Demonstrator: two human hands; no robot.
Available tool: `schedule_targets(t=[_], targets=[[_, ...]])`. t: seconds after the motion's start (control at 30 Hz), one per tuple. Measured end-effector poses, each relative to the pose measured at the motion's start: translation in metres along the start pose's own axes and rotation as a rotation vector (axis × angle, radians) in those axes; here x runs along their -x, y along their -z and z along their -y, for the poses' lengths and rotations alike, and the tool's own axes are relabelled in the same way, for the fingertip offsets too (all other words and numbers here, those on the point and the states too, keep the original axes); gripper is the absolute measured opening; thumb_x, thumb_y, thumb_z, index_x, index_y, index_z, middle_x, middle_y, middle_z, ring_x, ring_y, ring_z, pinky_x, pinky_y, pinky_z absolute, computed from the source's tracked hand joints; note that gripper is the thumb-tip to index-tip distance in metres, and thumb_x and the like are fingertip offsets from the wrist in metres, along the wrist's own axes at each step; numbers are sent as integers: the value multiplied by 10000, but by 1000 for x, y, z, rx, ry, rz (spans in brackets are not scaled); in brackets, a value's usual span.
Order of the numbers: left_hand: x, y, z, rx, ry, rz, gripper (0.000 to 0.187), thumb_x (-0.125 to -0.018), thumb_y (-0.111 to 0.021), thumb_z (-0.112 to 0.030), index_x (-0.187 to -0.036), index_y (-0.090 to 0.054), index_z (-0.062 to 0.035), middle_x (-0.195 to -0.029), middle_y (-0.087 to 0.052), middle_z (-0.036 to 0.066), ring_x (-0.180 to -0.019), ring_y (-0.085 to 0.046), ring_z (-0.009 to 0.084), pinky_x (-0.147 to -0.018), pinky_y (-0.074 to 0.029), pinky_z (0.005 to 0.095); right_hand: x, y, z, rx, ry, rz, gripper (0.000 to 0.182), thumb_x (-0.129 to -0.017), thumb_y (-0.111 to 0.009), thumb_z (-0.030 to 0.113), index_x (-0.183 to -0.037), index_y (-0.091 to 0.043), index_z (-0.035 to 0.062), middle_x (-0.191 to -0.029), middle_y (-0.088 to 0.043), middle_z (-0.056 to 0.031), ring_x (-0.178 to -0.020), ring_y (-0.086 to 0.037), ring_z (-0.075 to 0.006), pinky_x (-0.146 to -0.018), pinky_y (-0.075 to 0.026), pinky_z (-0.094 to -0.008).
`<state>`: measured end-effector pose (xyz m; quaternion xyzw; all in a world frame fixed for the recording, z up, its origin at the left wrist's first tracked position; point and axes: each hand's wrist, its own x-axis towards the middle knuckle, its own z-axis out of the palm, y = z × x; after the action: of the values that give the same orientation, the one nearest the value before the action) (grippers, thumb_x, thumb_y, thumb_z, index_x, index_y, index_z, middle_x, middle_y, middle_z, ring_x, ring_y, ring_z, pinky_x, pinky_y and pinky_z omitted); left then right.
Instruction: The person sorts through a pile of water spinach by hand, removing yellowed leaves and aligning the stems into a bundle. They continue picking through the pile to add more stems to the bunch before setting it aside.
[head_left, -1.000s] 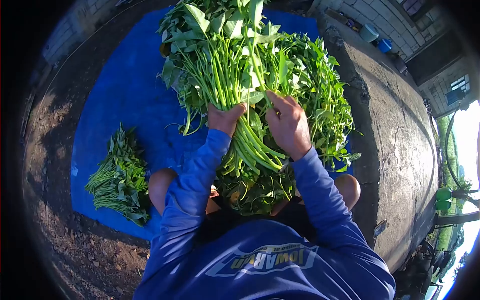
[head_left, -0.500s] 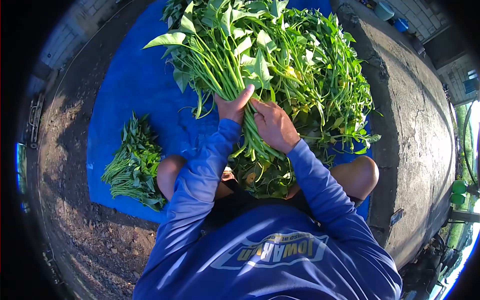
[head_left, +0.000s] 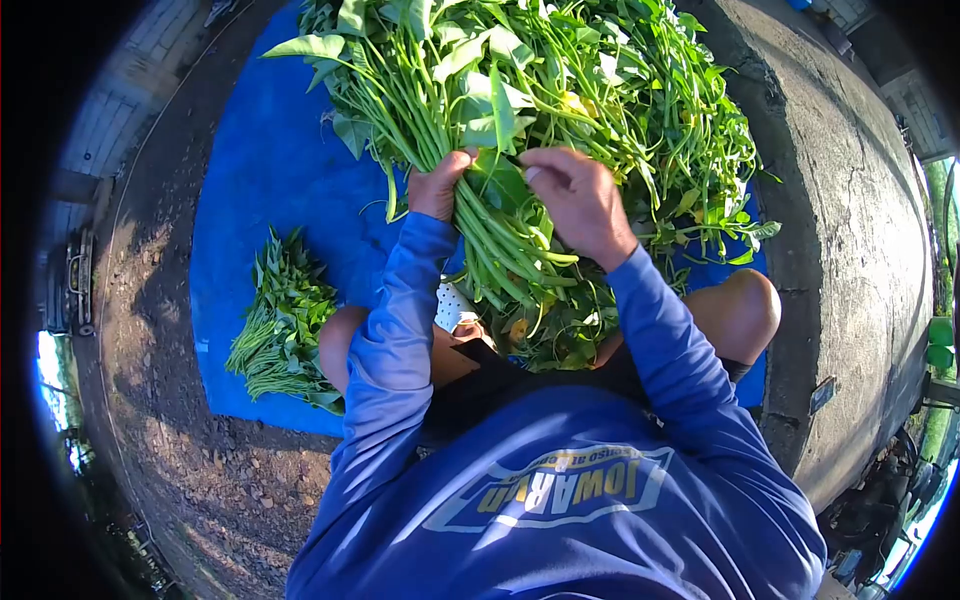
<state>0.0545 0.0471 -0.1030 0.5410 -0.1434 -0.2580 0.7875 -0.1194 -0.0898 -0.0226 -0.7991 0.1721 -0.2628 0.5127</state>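
My left hand (head_left: 438,187) is wrapped round a bunch of water spinach (head_left: 430,130), long green stems with arrow-shaped leaves. The leaves fan out away from me, and the cut stem ends point back toward my lap. Just right of the bunch, my right hand (head_left: 582,203) is closed, thumb and forefinger brought together beside a broad leaf (head_left: 503,183). Whatever is between those fingertips is too small to make out. Behind both hands spreads a large heap of loose water spinach (head_left: 680,130), with a few yellowed leaves in it.
A blue tarp (head_left: 260,170) lies under the greens. On its left, by my knee, rests a pile of bundled greens (head_left: 283,325). More leaves (head_left: 560,335) lie between my legs. A concrete ledge (head_left: 850,200) runs along the right, and bare dirt (head_left: 220,480) borders the left.
My right hand has come off the stems and moved right, away from my left hand. The left hand keeps its hold on the bunch. The view has shifted slightly.
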Motion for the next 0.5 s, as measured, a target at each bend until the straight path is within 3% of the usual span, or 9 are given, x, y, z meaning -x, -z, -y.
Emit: schedule_targets(t=[0.07, 0.1, 0.13, 0.2, 0.23, 0.33, 0.4, 0.43, 0.5], targets=[[5, -8, -20, -19, 21, 3, 278, -905, -734, -164, -1117, -734, 15, -1017, -747, 91, -858, -715, 173, -785, -601, 332, -9, 17, 25, -19, 50, -32, 204, -942, -639, 72, -1095, -746, -10, -960, -740, -169, -856, -738, -249, -780, -581, -372], [3, -12, -25, -5, -5, 27, 271, -907, -732, -159, -1120, -731, 9, -1014, -748, 89, -852, -715, 170, -776, -601, 328, -14, 20, 44, -6, 183, 44, 169, -926, -622, 40, -1046, -729, -12, -934, -729, -167, -849, -734, -284, -772, -580, -381], [4, -14, -28, 9, -23, 50, 264, -909, -730, -153, -1122, -729, 3, -1011, -749, 88, -846, -715, 167, -767, -601, 324, -20, 16, 42, 35, 407, 103, 194, -898, -616, 27, -1074, -695, 4, -995, -728, -162, -837, -720, -335, -768, -591, -405], [12, -22, -35, 13, -25, 71, 258, -914, -729, -150, -1127, -725, -5, -1009, -750, 84, -840, -716, 164, -757, -601, 318, -29, 3, 27, 188, 619, 200, 250, -869, -628, 32, -1116, -668, 37, -1047, -718, -147, -852, -703, -372, -779, -598, -446], [16, -30, -41, 9, -24, 70, 259, -917, -730, -152, -1131, -725, -6, -1010, -750, 81, -840, -717, 164, -756, -601, 316, -34, 4, 23, 380, 632, 255, 285, -870, -675, 81, -1154, -653, 69, -1042, -705, -128, -892, -704, -370, -797, -590, -480], [13, -27, -43, 1, 31, 58, 288, -935, -742, -179, -1162, -721, -2, -1056, -749, 76, -875, -724, 172, -780, -605, 320, -30, 22, 32, 555, 677, 255, 272, -873, -719, 127, -1137, -677, 80, -992, -690, -123, -920, -703, -365, -806, -580, -486], [9, -21, -40, 31, 109, 67, 306, -938, -748, -185, -1180, -720, 0, -1081, -748, 84, -907, -728, 180, -803, -609, 331, -15, 27, 32, 533, 590, 302, 233, -883, -742, 170, -1090, -703, 72, -964, -687, -125, -895, -688, -363, -806, -570, -478], [9, -22, -43, 98, 94, 126, 336, -874, -783, -110, -1179, -723, 17, -1054, -760, 90, -900, -727, 189, -844, -597, 340, -6, 27, 24, 522, 539, 322, 224, -887, -745, 176, -1076, -705, 63, -961, -686, -119, -890, -679, -357, -809, -566, -472], [3, -19, -36, 82, 24, 118, 315, -868, -786, -115, -1154, -740, 8, -1057, -762, 81, -908, -725, 186, -864, -588, 342, 8, 32, 24, 531, 414, 396, 177, -898, -724, 157, -1039, -702, 51, -947, -681, -131, -882, -668, -354, -792, -561, -462]])
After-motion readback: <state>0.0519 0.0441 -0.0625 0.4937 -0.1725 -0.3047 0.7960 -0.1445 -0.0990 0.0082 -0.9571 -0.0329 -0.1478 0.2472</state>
